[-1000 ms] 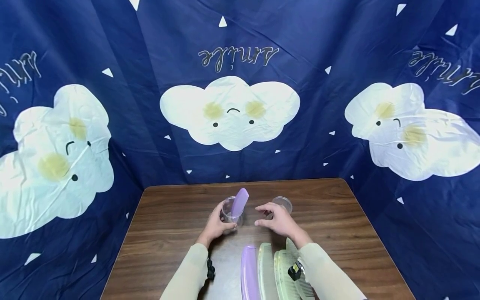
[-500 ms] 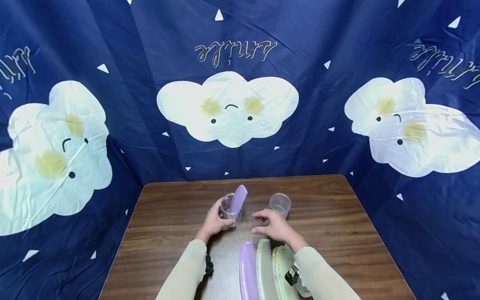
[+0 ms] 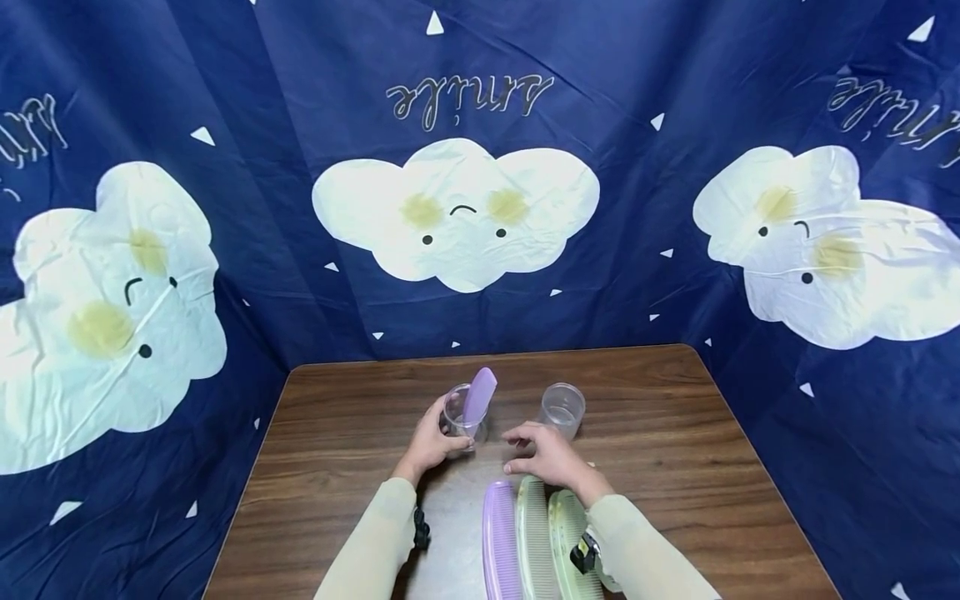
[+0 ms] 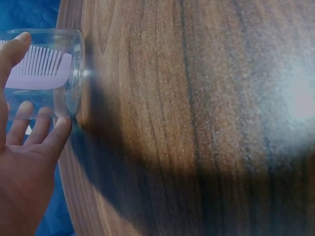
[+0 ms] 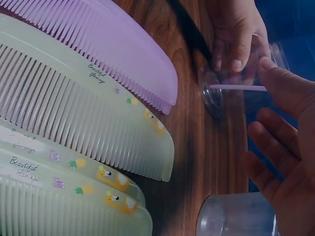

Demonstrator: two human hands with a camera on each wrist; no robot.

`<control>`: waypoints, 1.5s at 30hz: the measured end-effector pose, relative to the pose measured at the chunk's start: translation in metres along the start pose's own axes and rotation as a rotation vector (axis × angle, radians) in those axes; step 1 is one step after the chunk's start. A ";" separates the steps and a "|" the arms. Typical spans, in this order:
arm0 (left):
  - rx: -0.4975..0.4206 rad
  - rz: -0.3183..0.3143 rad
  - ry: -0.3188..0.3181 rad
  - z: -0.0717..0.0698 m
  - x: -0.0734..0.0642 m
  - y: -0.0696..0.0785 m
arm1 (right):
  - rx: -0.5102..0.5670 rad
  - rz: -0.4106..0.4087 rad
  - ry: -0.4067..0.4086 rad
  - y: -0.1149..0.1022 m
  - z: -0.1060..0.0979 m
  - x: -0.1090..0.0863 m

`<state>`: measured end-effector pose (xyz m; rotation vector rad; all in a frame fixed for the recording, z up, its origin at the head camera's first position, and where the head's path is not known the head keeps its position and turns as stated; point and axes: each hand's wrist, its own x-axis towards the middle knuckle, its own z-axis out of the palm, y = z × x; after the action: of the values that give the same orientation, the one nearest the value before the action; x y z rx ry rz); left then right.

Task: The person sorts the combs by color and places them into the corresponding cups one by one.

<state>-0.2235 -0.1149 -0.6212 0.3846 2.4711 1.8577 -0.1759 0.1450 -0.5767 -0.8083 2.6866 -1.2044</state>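
Observation:
My left hand (image 3: 429,443) grips a clear plastic cup (image 4: 76,44) from the side, thumb on one wall and fingers on the other. A purple comb (image 3: 480,397) leans inside this cup, its upper end poking out above the rim. In the left wrist view the comb's teeth (image 4: 42,61) show through the clear wall. My right hand (image 3: 551,454) hovers between the two cups with fingers slightly bent and apart, holding nothing. Just beyond it stands a second clear cup (image 3: 564,403), partly covered by the hand in the head view.
Near the front of the wooden table (image 3: 330,500) lie another purple comb (image 3: 501,533) and several pale green combs (image 5: 83,98), side by side and partly overlapping. My right sleeve (image 3: 637,542) covers part of them. A dark blue curtain (image 3: 270,208) with clouds surrounds the table.
My right hand has drawn back slightly toward me, showing more of the second cup. My left hand stays on its cup with the purple comb in it.

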 end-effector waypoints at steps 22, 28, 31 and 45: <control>0.014 -0.010 -0.046 -0.006 -0.004 0.018 | -0.094 -0.030 -0.101 0.001 0.023 -0.005; 0.034 -0.034 -0.007 -0.001 0.002 -0.010 | -0.117 -0.050 -0.134 0.002 0.030 -0.006; 0.036 -0.043 0.002 0.001 0.004 -0.020 | -0.138 -0.062 -0.131 0.002 0.033 -0.006; -0.002 -0.043 0.012 0.003 0.004 -0.022 | -0.147 0.005 -0.152 0.002 0.041 -0.010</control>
<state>-0.2307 -0.1170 -0.6422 0.3178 2.4647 1.8517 -0.1566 0.1237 -0.6079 -0.8726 2.6740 -0.9118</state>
